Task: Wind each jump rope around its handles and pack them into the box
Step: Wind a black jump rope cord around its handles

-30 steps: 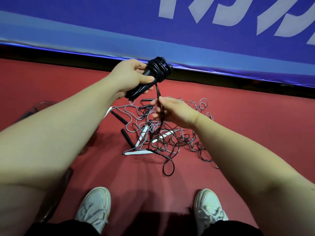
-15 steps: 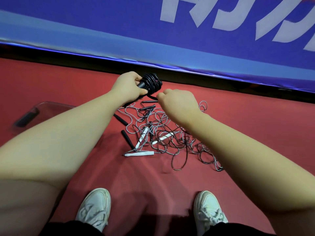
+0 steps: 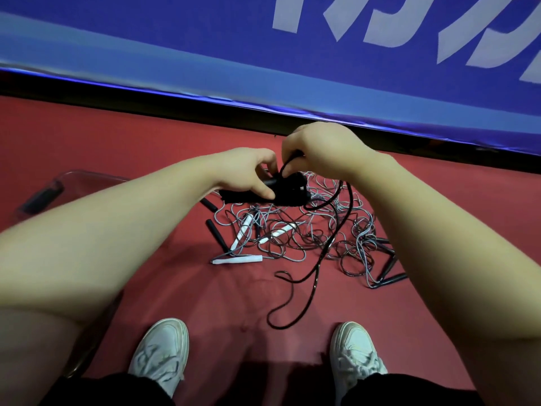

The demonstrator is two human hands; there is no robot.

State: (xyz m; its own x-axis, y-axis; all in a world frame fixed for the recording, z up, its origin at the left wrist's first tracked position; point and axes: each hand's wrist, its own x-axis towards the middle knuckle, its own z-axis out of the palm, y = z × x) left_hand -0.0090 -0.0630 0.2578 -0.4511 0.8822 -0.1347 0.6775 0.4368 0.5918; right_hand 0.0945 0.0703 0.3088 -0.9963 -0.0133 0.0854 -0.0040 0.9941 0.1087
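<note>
My left hand (image 3: 248, 171) grips the black handles of a jump rope (image 3: 281, 191), with rope wound in a thick coil around them. My right hand (image 3: 319, 148) pinches the black rope just above the coil. The loose tail of that black rope (image 3: 314, 285) hangs down and loops on the red floor. Below my hands lies a tangled pile of grey and black ropes (image 3: 295, 232) with white handles (image 3: 237, 260) and black handles (image 3: 215, 234). A clear plastic box (image 3: 73, 183) stands on the floor at the left, partly hidden by my left arm.
A blue padded wall with white lettering (image 3: 292, 54) runs across the far side. My two white shoes (image 3: 159, 351) stand on the red floor (image 3: 439, 200) at the bottom. More black handles (image 3: 389, 276) lie at the pile's right edge.
Both hands have come lower, over the pile. The right hand has swung up over the coil, carrying the rope round, and the loose tail has been drawn out across the floor towards my feet.
</note>
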